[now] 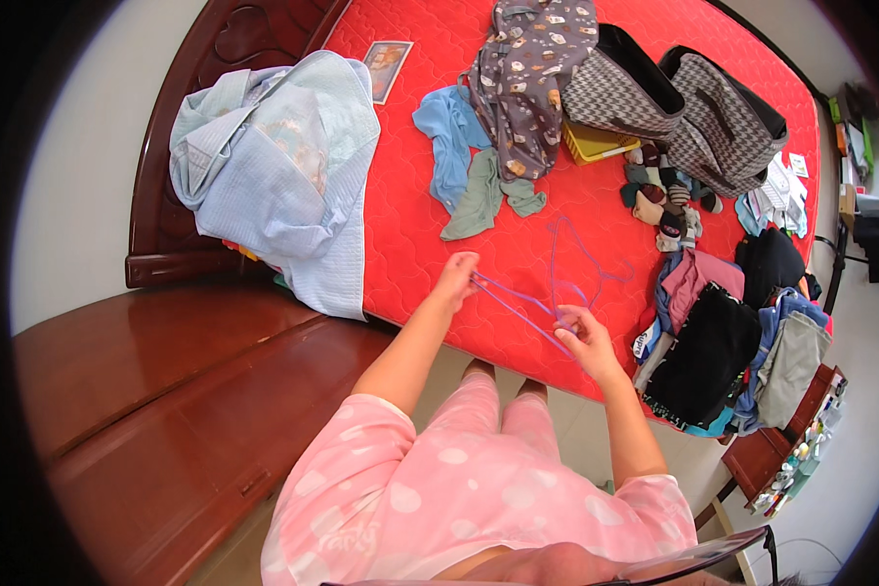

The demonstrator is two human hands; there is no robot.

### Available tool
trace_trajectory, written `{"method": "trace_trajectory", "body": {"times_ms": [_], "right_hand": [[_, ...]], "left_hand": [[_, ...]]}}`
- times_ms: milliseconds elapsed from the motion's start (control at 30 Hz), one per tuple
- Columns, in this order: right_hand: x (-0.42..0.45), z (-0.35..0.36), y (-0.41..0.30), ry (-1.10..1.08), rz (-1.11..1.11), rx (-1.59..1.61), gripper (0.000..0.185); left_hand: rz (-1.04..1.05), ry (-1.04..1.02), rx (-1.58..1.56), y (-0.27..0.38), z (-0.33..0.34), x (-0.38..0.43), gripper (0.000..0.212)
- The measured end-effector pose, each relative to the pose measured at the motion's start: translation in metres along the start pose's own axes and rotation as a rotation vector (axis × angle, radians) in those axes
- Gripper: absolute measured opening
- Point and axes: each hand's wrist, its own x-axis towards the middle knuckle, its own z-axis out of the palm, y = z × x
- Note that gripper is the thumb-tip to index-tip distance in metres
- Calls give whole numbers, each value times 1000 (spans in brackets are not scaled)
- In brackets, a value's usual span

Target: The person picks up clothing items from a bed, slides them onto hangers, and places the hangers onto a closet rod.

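Above the near edge of a bed with a red quilted cover, my two hands hold purple hangers. My left hand grips one end of a thin purple hanger, which stretches across to my right hand. The fingers of my right hand are closed around its other side. A second purple hanger extends beyond my right hand over the bed; whether it is held or lies on the cover, I cannot tell. Blue clothing and a green garment lie crumpled past my hands.
A light blue quilt is heaped at the left by the wooden headboard. Houndstooth storage bags, a yellow basket, rolled socks and stacked clothes cover the bed's right side. A wooden cabinet stands at lower left.
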Motion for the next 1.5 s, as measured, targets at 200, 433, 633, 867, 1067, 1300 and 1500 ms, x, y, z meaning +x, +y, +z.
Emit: {"method": "trace_trajectory", "body": {"times_ms": [200,433,633,867,1067,1300,1500], "right_hand": [[13,36,14,127,69,-46,17],[-22,36,68,386,236,-120,17],[-46,41,70,437,443,-84,16],[-46,43,59,456,374,-128,17],[-43,39,18,412,196,-94,19],[-45,25,-24,318,-200,-282,36],[-60,31,-86,269,-423,-500,50]], "left_hand": [[67,-95,283,-16,8,64,37],[555,-1,1393,-30,-2,185,42],[368,-27,1512,-44,6,221,40],[306,-180,946,-44,2,179,34],[264,-342,213,-43,15,80,34],[178,-628,118,6,57,-56,38],[365,-902,98,12,77,-154,47]]}}
